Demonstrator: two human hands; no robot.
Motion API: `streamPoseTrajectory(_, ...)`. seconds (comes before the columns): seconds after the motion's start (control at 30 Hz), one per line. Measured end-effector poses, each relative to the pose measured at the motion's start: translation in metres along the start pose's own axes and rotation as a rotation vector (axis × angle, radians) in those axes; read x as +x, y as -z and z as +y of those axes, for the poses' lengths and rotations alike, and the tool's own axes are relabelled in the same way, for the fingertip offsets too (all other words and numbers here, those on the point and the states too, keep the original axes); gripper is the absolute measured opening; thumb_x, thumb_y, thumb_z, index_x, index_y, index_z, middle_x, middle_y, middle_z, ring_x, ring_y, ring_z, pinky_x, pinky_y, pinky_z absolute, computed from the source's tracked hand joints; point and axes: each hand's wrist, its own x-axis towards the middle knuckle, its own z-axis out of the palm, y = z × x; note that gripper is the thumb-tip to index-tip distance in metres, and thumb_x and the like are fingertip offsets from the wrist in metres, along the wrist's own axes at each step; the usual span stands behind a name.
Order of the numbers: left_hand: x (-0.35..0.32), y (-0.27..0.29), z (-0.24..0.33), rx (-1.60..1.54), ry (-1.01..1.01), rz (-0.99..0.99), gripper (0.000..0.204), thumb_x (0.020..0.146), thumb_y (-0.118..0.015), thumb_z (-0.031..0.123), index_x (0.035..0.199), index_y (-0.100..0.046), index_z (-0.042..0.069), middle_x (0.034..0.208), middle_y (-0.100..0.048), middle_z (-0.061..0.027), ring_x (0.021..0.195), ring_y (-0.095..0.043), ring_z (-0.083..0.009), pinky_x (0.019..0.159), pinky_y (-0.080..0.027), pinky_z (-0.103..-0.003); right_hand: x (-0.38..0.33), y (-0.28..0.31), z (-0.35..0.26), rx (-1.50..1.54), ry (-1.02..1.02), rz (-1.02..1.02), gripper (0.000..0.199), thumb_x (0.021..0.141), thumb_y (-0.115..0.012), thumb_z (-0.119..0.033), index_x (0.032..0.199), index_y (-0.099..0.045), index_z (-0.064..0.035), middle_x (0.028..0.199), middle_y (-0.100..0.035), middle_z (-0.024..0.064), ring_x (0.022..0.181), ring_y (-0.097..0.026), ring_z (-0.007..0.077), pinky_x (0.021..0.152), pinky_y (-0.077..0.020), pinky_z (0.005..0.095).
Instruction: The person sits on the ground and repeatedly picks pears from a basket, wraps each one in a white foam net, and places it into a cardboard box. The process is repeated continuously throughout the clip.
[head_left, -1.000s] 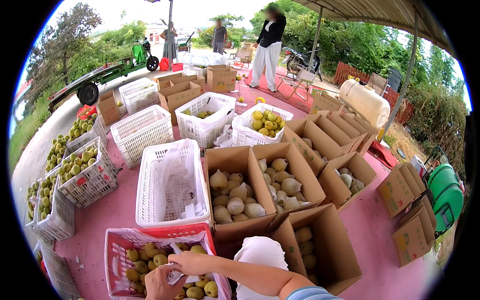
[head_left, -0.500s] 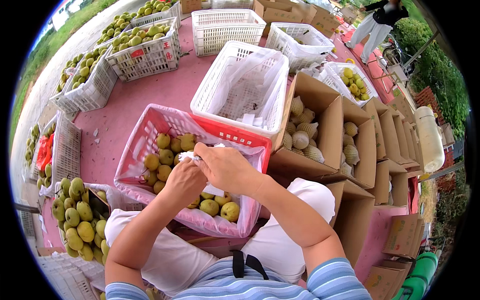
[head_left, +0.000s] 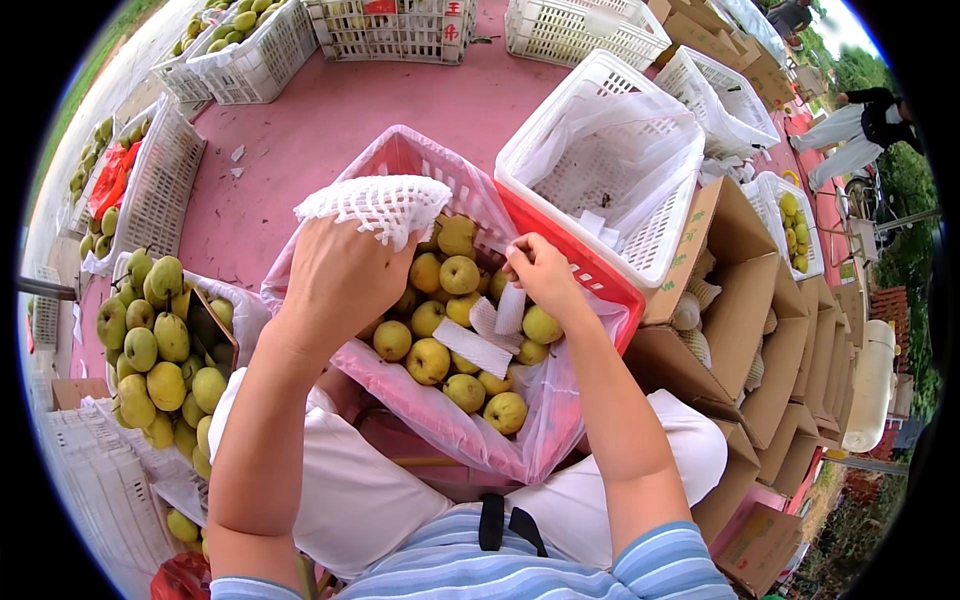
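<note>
My left hand (head_left: 345,275) is raised over the left side of a red crate (head_left: 590,275) lined with pink-tinted plastic. A white foam net sleeve (head_left: 380,203) is spread over its fingers, which are mostly hidden. Above the crate's right side, my right hand (head_left: 545,278) has its fingers curled together; whatever they may hold is hidden. Yellow-green pears (head_left: 428,360) fill much of the crate between my knees. Flattened white foam sleeves (head_left: 472,350) lie on top of the pears, below my right hand.
To my left stands a container heaped with pears (head_left: 165,345). A white crate (head_left: 600,165) with a plastic liner adjoins the red one. On the right are cardboard boxes (head_left: 745,330), some holding net-wrapped fruit. More crates (head_left: 385,30) line the far side; a person (head_left: 865,125) stands at far right.
My hands, together over the crate before, are now apart: left raised with the net sleeve spread out, right off to the right. The view has shifted left, and the flattened sleeves show more fully.
</note>
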Motion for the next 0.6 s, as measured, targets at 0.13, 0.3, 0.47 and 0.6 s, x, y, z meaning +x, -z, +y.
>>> streamPoseTrajectory(0.13, 0.001, 0.004, -0.013, -0.138, -0.118, 0.178, 0.013, 0.085, -0.063, 0.017, 0.089, -0.067, 0.005, 0.07, -0.064, -0.0119, 0.064, -0.059, -0.0351, 0.058, -0.047, -0.043, -0.005, -0.039, 0.085, -0.65, -0.113, -0.526, 0.046, 0.076, -0.072, -0.028, 0.112, -0.056, -0.0034, 0.1, -0.064, 0.0179, 0.097, -0.062, 0.0384, 0.088, -0.0495, 0.0406)
streamPoseTrajectory(0.3, 0.001, 0.007, -0.01, -0.214, -0.083, 0.179, 0.023, 0.087, -0.067, 0.023, 0.083, -0.067, 0.0, 0.059, -0.058, -0.0139, 0.053, -0.056, -0.0328, 0.05, -0.044, -0.041, -0.036, -0.088, 0.102, -0.928, 0.031, -0.389, 0.053, 0.07, -0.068, -0.014, 0.119, -0.051, -0.0076, 0.119, -0.051, 0.0178, 0.114, -0.052, 0.0373, 0.092, -0.047, 0.0464)
streamPoseTrajectory(0.47, -0.002, 0.014, -0.004, -0.059, -0.042, 0.196, 0.036, 0.087, -0.068, 0.029, 0.068, -0.063, -0.002, 0.046, -0.047, -0.0127, 0.04, -0.047, -0.0302, 0.041, -0.036, -0.04, -0.021, -0.079, 0.061, -0.66, 0.483, 0.209, 0.046, 0.076, -0.069, -0.013, 0.117, -0.051, -0.0039, 0.114, -0.053, 0.0172, 0.106, -0.052, 0.037, 0.09, -0.0446, 0.0441)
streamPoseTrajectory(0.6, 0.0, 0.015, -0.006, -0.115, 0.018, 0.226, 0.044, 0.086, -0.069, 0.032, 0.059, -0.06, -0.002, 0.042, -0.043, -0.0119, 0.036, -0.044, -0.0294, 0.037, -0.033, -0.039, -0.037, -0.106, 0.037, -0.686, 0.743, -0.035, 0.051, 0.074, -0.072, -0.017, 0.118, -0.049, -0.0062, 0.112, -0.054, 0.0149, 0.104, -0.053, 0.0342, 0.088, -0.0448, 0.0429)
